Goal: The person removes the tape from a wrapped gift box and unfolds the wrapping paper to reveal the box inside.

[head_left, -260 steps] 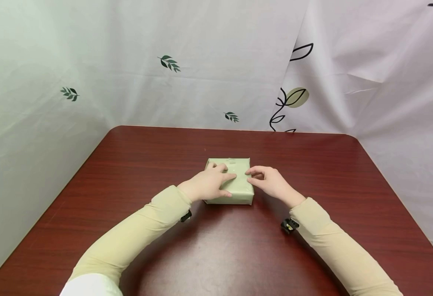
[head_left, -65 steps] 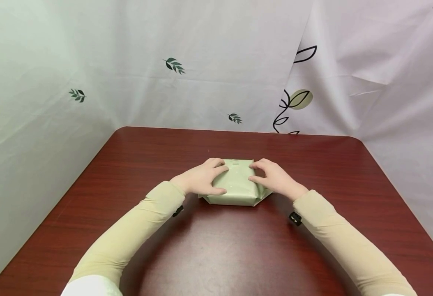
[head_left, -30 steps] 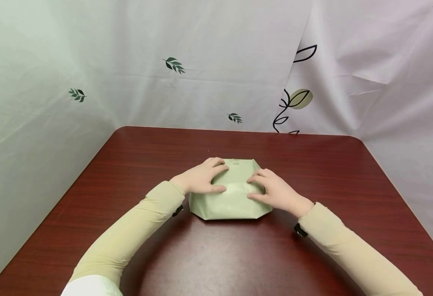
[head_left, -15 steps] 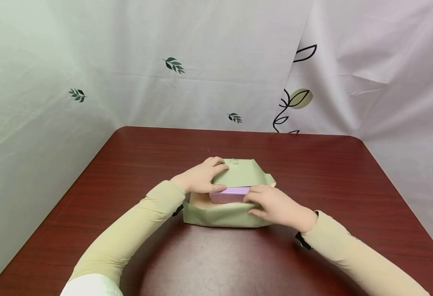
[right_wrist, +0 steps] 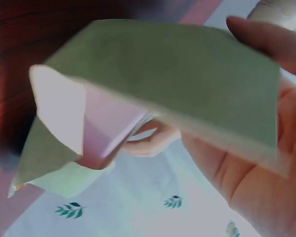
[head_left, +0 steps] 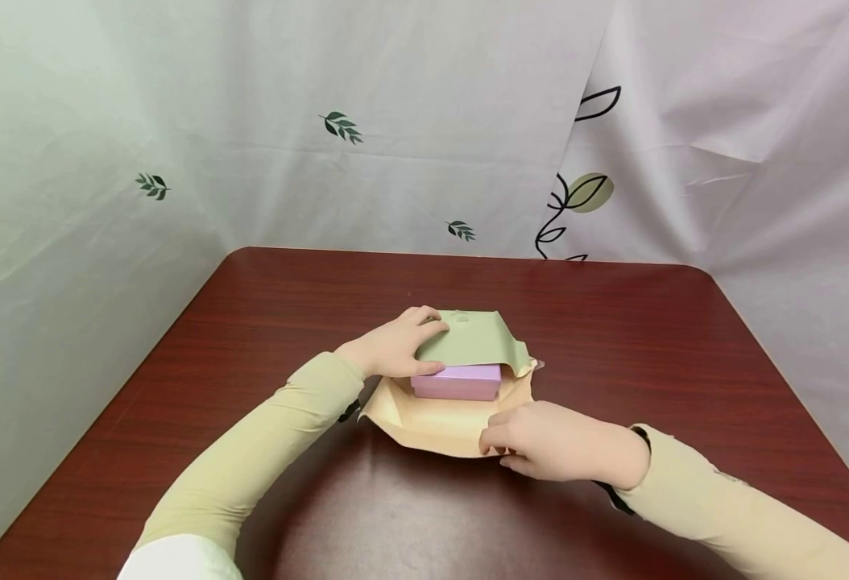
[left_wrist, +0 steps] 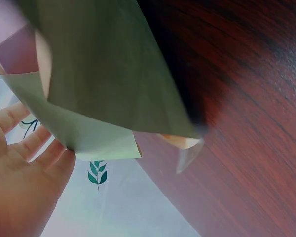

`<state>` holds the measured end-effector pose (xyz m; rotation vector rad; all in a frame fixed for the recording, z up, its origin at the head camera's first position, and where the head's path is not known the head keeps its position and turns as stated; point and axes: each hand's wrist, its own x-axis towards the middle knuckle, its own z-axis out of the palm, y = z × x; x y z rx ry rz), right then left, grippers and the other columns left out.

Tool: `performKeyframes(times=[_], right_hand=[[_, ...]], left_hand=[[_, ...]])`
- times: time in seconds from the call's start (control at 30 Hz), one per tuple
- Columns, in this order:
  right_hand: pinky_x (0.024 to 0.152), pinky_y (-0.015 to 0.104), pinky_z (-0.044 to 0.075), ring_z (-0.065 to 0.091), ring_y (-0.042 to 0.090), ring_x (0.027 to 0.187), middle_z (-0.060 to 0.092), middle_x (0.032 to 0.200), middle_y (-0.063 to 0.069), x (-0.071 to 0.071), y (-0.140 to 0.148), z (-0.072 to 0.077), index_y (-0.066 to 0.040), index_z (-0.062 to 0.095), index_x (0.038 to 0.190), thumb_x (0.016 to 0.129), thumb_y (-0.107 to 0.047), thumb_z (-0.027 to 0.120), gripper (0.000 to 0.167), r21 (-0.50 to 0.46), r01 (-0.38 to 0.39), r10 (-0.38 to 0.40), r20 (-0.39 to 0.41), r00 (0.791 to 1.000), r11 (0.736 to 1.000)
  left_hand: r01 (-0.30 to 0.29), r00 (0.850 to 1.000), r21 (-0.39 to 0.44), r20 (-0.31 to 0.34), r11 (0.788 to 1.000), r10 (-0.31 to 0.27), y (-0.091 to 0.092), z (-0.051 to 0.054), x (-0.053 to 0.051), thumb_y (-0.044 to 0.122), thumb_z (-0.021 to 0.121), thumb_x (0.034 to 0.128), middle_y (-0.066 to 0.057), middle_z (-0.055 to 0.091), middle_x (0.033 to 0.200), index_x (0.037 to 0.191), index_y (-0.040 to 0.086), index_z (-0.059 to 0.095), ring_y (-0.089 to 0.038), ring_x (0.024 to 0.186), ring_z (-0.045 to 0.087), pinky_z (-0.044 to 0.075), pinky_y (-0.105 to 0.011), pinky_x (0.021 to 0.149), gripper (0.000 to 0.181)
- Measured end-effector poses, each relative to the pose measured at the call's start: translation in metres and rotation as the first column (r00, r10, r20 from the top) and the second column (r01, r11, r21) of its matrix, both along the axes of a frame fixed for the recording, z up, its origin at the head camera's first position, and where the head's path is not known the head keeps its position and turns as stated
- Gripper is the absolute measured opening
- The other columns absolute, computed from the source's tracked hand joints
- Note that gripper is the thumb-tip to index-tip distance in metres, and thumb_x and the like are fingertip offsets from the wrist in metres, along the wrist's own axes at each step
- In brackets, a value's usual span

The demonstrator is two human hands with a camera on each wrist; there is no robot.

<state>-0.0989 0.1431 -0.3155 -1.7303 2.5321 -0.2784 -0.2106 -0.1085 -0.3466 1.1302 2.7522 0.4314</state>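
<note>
A lilac box point(head_left: 461, 385) lies on the table, partly wrapped in pale green paper with a tan inner side. The wrapping paper point(head_left: 471, 337) still covers the box's far top, while its front flap is folded down toward the person. My left hand point(head_left: 395, 348) rests on the package's left side, fingers spread over the paper and thumb near the box's front edge. In the left wrist view its fingers look fairly straight. With my right hand point(head_left: 551, 441) I pinch the edge of the front flap; the right wrist view shows the thumb point(right_wrist: 261, 37) on the flap's green outer side.
The dark red-brown table point(head_left: 287, 314) surrounds the package on all sides. Behind it hangs a pale curtain point(head_left: 410, 145) with leaf prints. A clear bit of tape point(head_left: 539, 365) sticks out at the paper's right corner.
The right hand has moved from the package's right side toward the person, drawing the front flap down. The lilac box and tan inner side have come into view. The left hand has stayed nearly still recently.
</note>
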Motion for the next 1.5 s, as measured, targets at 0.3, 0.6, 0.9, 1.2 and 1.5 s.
performKeyframes(times=[0.3,0.6,0.9,1.2,1.5], right_hand=[[0.064,0.009,0.039,0.049,-0.004,0.068,0.054,0.076,-0.014,0.008,-0.002,-0.002,-0.019,0.062,0.086,0.075,-0.004,0.072,0.021,0.116,-0.042,0.027,0.131,0.991,0.992],[0.065,0.005,0.037,0.049,-0.006,0.069,0.053,0.075,-0.015,0.013,-0.002,-0.027,-0.019,0.065,0.088,0.071,-0.004,0.073,0.024,0.137,-0.116,0.093,0.161,0.982,0.984],[0.067,0.006,0.036,0.045,-0.007,0.072,0.055,0.083,-0.016,0.016,-0.002,-0.038,-0.023,0.069,0.096,0.071,-0.024,0.080,0.027,0.195,-0.169,0.149,0.115,0.982,0.966],[0.065,0.009,0.039,0.051,-0.002,0.072,0.054,0.082,-0.015,0.017,0.000,-0.049,-0.025,0.068,0.091,0.060,-0.014,0.080,0.035,0.130,-0.210,0.220,-0.070,0.973,0.969],[0.067,0.009,0.039,0.049,-0.003,0.072,0.055,0.084,-0.014,0.012,0.001,-0.047,-0.023,0.066,0.094,0.062,-0.015,0.079,0.035,0.110,-0.213,0.219,-0.051,0.974,0.971]], left_hand=[[-0.006,1.000,0.001,0.008,1.000,0.006,-0.001,-0.001,-0.001,0.041,0.061,0.0875,-0.010,0.037,0.139,0.139,0.009,0.044,-0.025,0.131,0.034,0.037,-0.037,0.105,0.063],[-0.009,1.000,-0.004,0.013,1.000,0.009,-0.001,-0.002,0.001,0.040,0.061,0.0877,-0.009,0.037,0.139,0.139,0.009,0.044,-0.024,0.130,0.034,0.037,-0.036,0.105,0.063],[-0.010,1.000,-0.009,0.015,1.000,0.010,0.000,0.001,0.002,0.040,0.061,0.0878,-0.009,0.037,0.139,0.140,0.009,0.044,-0.024,0.131,0.033,0.037,-0.037,0.105,0.063],[0.017,0.999,0.020,-0.030,1.000,-0.017,-0.001,-0.001,0.003,0.035,0.062,0.0868,-0.013,0.039,0.135,0.137,0.004,0.045,-0.027,0.127,0.036,0.038,-0.039,0.103,0.061],[0.006,1.000,0.004,-0.020,1.000,-0.006,-0.001,0.000,0.002,0.039,0.062,0.0869,-0.010,0.039,0.136,0.138,0.008,0.046,-0.025,0.128,0.036,0.037,-0.036,0.105,0.062]])
